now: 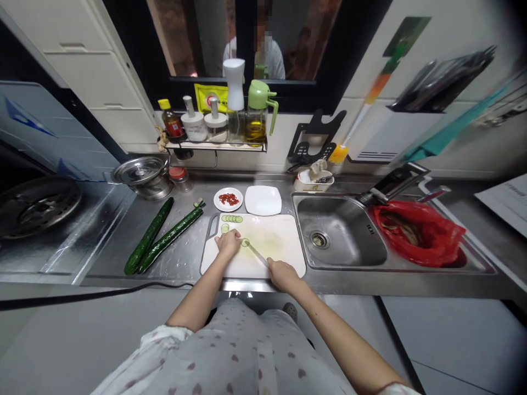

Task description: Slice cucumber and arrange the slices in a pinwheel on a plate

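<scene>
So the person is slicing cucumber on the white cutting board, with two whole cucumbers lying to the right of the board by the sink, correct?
Not quite. The head view shows the two whole cucumbers lying left of the white cutting board, toward the stove, not by the sink. The right hand holds the knife; the left hand steadies the piece.

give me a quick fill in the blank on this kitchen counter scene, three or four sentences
1. The right hand holds a ____ over the white cutting board.
2. The left hand presses on a piece of ____ being sliced.
3. The two whole cucumbers lie to the ____ of the board.
4. The red plastic bag sits to the right of the ____.

Missing words: knife; cucumber; left; sink
</scene>
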